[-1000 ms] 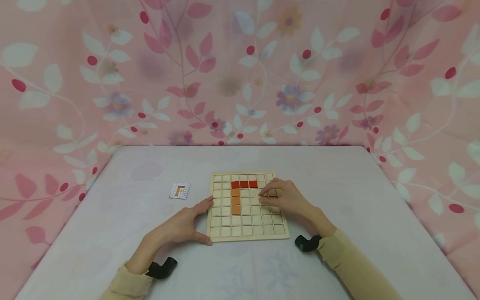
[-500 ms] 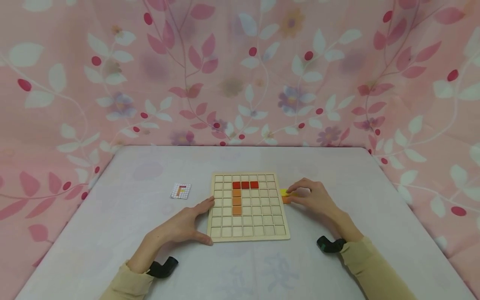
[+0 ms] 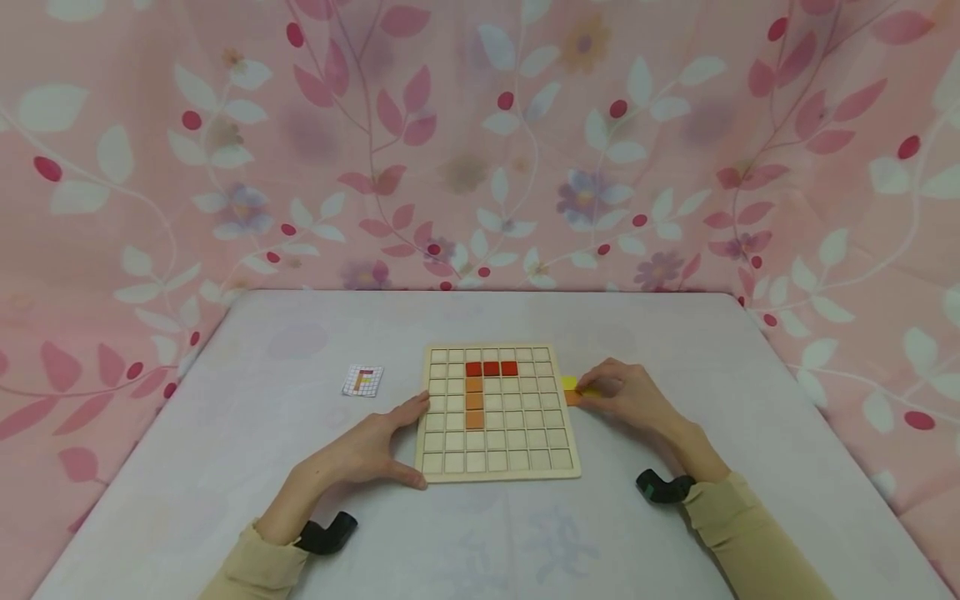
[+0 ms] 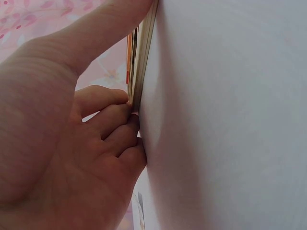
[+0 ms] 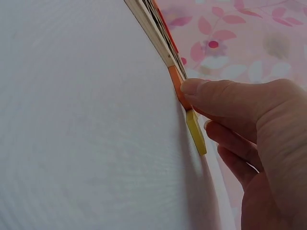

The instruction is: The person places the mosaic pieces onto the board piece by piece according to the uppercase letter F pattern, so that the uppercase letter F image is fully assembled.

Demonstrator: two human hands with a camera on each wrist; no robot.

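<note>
A pale wooden grid board (image 3: pixel 497 462) lies mid-table, bearing a row of red tiles (image 3: pixel 491 368) and a column of orange tiles (image 3: pixel 474 402) below its left end. My left hand (image 3: pixel 363 450) rests along the board's left side, fingers at the edge and thumb at the near-left corner. Just off the right edge lie a loose orange tile (image 3: pixel 572 398) and a yellow tile (image 3: pixel 570 383). My right hand (image 3: pixel 630 398) pinches at the orange tile; in the right wrist view the thumb (image 5: pixel 196 87) lies against it, with a yellow tile (image 5: pixel 196 132) beside it and the index tip hidden.
A small printed card (image 3: pixel 363 381) with a coloured grid pattern lies left of the board. A white cloth covers the table (image 3: pixel 285 325). Behind it hangs a pink floral curtain (image 3: pixel 465 167). A black wrist device (image 3: pixel 326 533) shows at the left sleeve.
My right hand has moved from over the board to the loose tiles at its right, then closed its thumb and fingers in on them. The left hand stays at the board's edge.
</note>
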